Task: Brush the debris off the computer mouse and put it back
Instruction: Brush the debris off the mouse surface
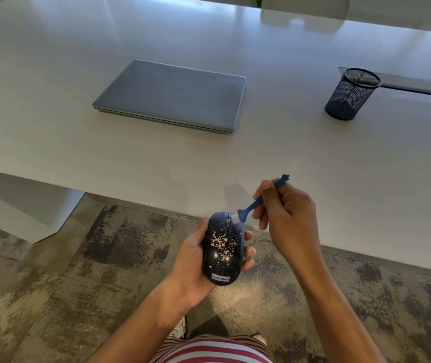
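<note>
Head view caught brushing underway: left hand [196,260] cupped the mouse [222,248], right hand [285,213] pinched the brush [255,203] at its front (debris [221,243] mid-mouse, next strokes needed there).

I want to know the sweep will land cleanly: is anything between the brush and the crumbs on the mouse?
Nothing visible. The brush in the right hand has its head at the front of the mouse, which the left hand holds from below; the debris lies uncovered.
</note>
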